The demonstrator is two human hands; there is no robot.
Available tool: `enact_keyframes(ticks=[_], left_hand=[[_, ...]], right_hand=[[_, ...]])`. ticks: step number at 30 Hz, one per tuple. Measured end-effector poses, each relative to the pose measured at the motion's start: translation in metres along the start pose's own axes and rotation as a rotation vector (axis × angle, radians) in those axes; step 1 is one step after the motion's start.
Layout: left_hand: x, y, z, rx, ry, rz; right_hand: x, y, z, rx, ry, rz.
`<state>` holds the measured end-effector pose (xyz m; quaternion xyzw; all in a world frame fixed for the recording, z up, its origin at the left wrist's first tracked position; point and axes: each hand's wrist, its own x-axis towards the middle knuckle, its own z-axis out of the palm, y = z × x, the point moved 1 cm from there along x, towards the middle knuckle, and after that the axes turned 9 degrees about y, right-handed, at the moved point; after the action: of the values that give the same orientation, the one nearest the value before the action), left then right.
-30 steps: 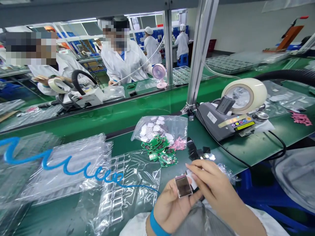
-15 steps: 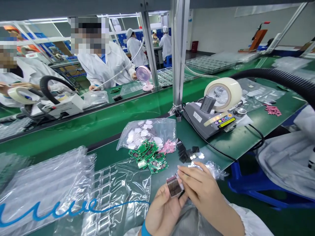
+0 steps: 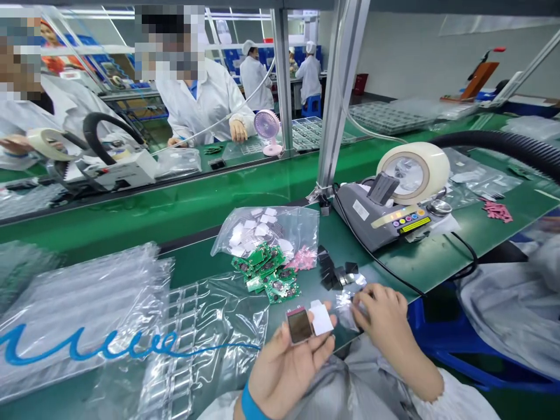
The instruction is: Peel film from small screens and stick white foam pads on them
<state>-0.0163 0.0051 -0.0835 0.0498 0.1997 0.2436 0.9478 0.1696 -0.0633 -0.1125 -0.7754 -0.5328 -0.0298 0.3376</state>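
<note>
We have the green counter point(image 3: 420, 256) under our work, with clear trays point(image 3: 96, 309) stacked toward its left end and a grey tape dispenser point(image 3: 365, 216) near its back edge, both well apart from our fingers. In front of that back edge lies a clear bag point(image 3: 308, 224) of white pieces, with green circuit boards point(image 3: 262, 268) heaped against it; we should keep our sleeves off those. Our left hand point(image 3: 284, 370) is palm up by the front edge, its thumb and fingers pinching the dark-faced piece point(image 3: 300, 325) by its side, so the piece sits in our grip, off the counter. That seems a good hold: borders only, since a fingertip on the dark face could well leave a smudge. Our right hand point(image 3: 387, 318) curls at some crumpled clear film point(image 3: 345, 304) near the same front edge; whether that grip is pressed together on it, we cannot tell. There we would do best to touch lightly, as film this thin may cling to the skin. Just behind it lie loose black pieces point(image 3: 335, 274), easily nudged. The white piece point(image 3: 322, 319) rests across our left fingers, beside the dark-faced one, so we should keep that hand level lest it slide.
</note>
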Motion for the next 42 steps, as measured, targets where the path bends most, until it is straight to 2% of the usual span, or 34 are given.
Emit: enact_keyframes(ticks=[2,4,7,9,11,15,19,24,26,29,31,33,35,38,40,42], left_hand=[[-0.002,-0.003,0.003,0.018,-0.033,-0.016],[-0.004,-0.005,0.007,0.021,-0.059,-0.044],[-0.006,-0.006,0.014,0.003,-0.083,-0.101],[-0.008,-0.006,0.018,-0.009,-0.098,-0.132],[-0.01,-0.006,0.021,-0.011,-0.114,-0.145],[-0.012,-0.007,0.021,-0.006,-0.127,-0.146],[-0.011,-0.008,0.019,0.012,-0.125,-0.122],[-0.012,-0.007,0.014,0.015,-0.1,-0.169],[-0.014,-0.008,0.011,-0.004,-0.084,-0.192],[-0.015,-0.01,0.009,-0.033,-0.027,-0.205],[-0.015,-0.012,0.008,-0.033,0.011,-0.225],[-0.014,-0.014,0.009,-0.034,0.043,-0.256],[-0.013,-0.016,0.009,-0.037,0.074,-0.288],[-0.013,-0.018,0.008,-0.029,0.1,-0.327],[-0.014,-0.019,0.007,-0.023,0.104,-0.338],[-0.014,-0.019,0.006,-0.031,0.107,-0.344]], right_hand=[[0.0,0.003,0.003,0.048,0.015,0.027],[0.0,-0.007,-0.001,0.328,-0.05,0.086],[0.002,-0.031,-0.01,0.957,-0.345,0.241],[0.003,-0.046,-0.011,1.232,-0.549,0.368],[0.002,-0.054,-0.009,1.404,-0.643,0.504],[-0.004,-0.062,-0.003,1.605,-0.642,0.645],[-0.008,-0.068,-0.002,1.661,-0.594,0.74],[0.007,-0.063,-0.001,1.692,-0.37,1.025],[0.017,-0.058,0.001,1.622,-0.268,1.073],[0.026,-0.051,0.004,1.439,-0.143,0.944],[0.029,-0.047,0.004,1.349,-0.069,0.783],[0.031,-0.046,0.001,1.283,-0.04,0.564],[0.034,-0.047,-0.005,1.211,-0.072,0.276],[0.041,-0.051,-0.016,1.101,-0.219,-0.147],[0.045,-0.052,-0.022,1.055,-0.311,-0.317],[0.048,-0.053,-0.027,1.033,-0.355,-0.413]])
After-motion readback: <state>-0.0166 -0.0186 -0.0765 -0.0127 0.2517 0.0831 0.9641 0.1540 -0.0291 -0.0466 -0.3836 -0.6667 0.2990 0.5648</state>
